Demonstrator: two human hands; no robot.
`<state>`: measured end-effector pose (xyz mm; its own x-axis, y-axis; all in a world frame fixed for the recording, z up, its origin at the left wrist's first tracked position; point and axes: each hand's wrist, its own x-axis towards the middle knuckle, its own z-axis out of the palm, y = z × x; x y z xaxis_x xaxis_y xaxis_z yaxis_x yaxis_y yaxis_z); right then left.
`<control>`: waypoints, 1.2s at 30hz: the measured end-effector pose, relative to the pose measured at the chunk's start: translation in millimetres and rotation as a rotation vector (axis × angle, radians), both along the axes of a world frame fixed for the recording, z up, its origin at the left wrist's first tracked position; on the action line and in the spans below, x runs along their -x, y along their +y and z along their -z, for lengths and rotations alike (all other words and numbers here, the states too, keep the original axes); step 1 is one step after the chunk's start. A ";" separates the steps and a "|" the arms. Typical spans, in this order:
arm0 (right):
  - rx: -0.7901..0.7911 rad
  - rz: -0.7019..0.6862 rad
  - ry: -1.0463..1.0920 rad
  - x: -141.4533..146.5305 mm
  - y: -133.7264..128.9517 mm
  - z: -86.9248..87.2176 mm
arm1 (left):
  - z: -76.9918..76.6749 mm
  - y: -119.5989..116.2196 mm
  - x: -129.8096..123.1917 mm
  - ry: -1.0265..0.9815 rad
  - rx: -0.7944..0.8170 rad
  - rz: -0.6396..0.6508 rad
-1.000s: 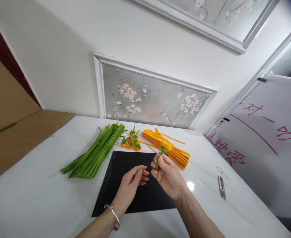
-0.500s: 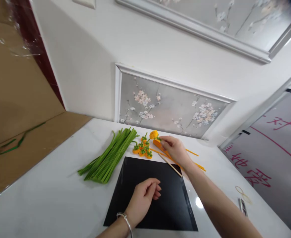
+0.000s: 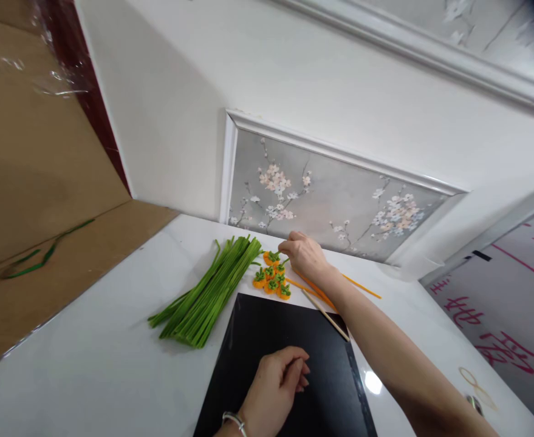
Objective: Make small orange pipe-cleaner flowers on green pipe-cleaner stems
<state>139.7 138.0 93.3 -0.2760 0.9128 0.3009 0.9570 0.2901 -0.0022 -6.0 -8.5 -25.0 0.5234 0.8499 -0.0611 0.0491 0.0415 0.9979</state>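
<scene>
My right hand (image 3: pixel 304 254) reaches to the far side of the table, just right of several small orange pipe-cleaner persimmons (image 3: pixel 271 284) with green leafy tops. Its fingers are bent closed and point down; the back of the hand hides whatever they pinch. My left hand (image 3: pixel 276 388), a silver bangle on its wrist, hovers or rests over a black mat (image 3: pixel 330 370). The left fingers curl loosely together, and nothing shows in them. Orange pipe cleaners (image 3: pixel 362 286) lie partly under my right hand and forearm. A thin wooden stick (image 3: pixel 328 317) lies across the mat's upper right corner.
Left of the persimmons lies a thick bundle of green pipe cleaners (image 3: pixel 209 294). Pale rubber bands (image 3: pixel 474 385) and a small metal object (image 3: pixel 475 403) are at the right. Behind the white table (image 3: pixel 89 358) stands a panelled wall, with brown cardboard (image 3: pixel 43 145) to the left.
My right hand has turned over and moved slightly toward the wall; the yellow-orange persimmon it pinched is now out of sight. The left hand keeps its curled shape. The camera view has shifted.
</scene>
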 end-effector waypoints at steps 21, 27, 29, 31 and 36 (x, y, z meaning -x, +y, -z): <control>-0.060 0.012 -0.104 37.0 14.2 13.4 | -0.5 -1.6 -0.3 0.022 -0.059 0.028; 0.032 -0.032 -0.160 44.1 16.4 38.3 | -0.3 -1.7 0.3 0.041 -0.054 0.032; 0.058 -0.051 -0.172 43.6 15.5 40.7 | -0.4 -1.4 0.2 0.044 -0.051 0.030; 0.077 -0.071 -0.178 43.1 15.3 41.1 | -0.4 -1.1 0.1 0.048 -0.052 0.032; 0.096 -0.102 -0.153 45.2 18.8 41.3 | 0.1 -0.7 1.3 0.051 -0.082 0.041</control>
<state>94.6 156.8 52.0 -0.4040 0.9004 0.1616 0.9141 0.3907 0.1086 -7.4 -9.2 -25.1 0.5561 0.8309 -0.0199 0.0998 -0.0431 0.9941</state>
